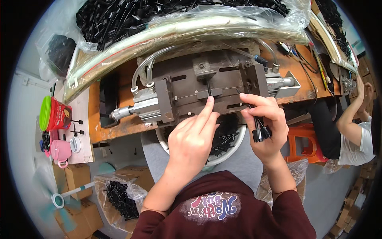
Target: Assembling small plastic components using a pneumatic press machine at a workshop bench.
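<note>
My left hand point(193, 137) reaches up to the grey metal press fixture point(199, 85) on the orange workbench. Its index fingertip touches a thin black part point(209, 88) standing in the middle slot of the fixture. My right hand point(264, 127) hovers just right of it and grips a small bundle of black plastic parts point(260, 133), with thin stems poking up past the fingers. A white bowl point(234, 149) holding several loose black parts rests on my lap under both hands.
Clear bags of black parts point(179, 16) lie behind the fixture. Air cylinders point(137, 107) with clear hoses flank it. A red cup point(57, 115) and a pink mug point(61, 151) stand left. Another person point(354, 131) sits at right beside an orange stool point(302, 139).
</note>
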`<state>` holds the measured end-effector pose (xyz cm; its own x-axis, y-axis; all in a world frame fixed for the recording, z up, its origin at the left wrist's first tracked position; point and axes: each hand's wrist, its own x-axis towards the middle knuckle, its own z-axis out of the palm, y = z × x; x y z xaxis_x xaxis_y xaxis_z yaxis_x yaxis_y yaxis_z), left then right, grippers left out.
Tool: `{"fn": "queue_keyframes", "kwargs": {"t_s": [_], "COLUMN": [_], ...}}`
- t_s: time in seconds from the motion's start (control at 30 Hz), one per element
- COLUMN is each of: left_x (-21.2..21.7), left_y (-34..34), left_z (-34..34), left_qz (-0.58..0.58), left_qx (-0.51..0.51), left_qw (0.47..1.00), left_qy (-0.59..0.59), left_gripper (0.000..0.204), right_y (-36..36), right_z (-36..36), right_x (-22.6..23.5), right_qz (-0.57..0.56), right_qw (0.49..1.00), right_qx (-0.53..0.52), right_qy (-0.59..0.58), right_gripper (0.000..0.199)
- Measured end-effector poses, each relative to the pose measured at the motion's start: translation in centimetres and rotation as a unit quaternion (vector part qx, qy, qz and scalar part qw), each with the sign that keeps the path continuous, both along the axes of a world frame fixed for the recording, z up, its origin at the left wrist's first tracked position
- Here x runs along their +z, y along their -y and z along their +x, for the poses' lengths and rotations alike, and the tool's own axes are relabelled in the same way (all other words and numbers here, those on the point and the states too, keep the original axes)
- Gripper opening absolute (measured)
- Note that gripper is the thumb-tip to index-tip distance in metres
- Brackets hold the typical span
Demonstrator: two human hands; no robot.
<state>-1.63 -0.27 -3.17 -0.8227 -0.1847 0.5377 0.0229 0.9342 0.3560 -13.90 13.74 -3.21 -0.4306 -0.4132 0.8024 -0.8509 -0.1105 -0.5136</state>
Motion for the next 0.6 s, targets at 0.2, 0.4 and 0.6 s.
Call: {"fn": "queue_keyframes", "kwargs": {"t_s": [0.2, 0.4, 0.6], "left_x": [1.3, 1.5, 1.5], "left_y": [0.0, -0.1, 0.0], "left_z": [-0.9, -1.2, -1.1], "left_qz": [-0.036, -0.023, -0.028], "left_qx": [0.004, 0.025, 0.023], "left_qw": [0.998, 0.998, 0.997], "left_qy": [0.043, 0.060, 0.065], "left_gripper": [0.027, 0.021, 0.023], "right_y": [-0.5, -1.0, -0.8], "right_z": [0.6, 0.0, -0.1], "right_x": [1.0, 1.3, 0.8], "right_qz": [0.029, 0.045, 0.055], "right_qw": [0.998, 0.997, 0.994], "right_qx": [-0.025, -0.063, -0.093], "right_qy": [0.044, 0.002, -0.012], "right_gripper": [0.026, 0.043, 0.055]}}
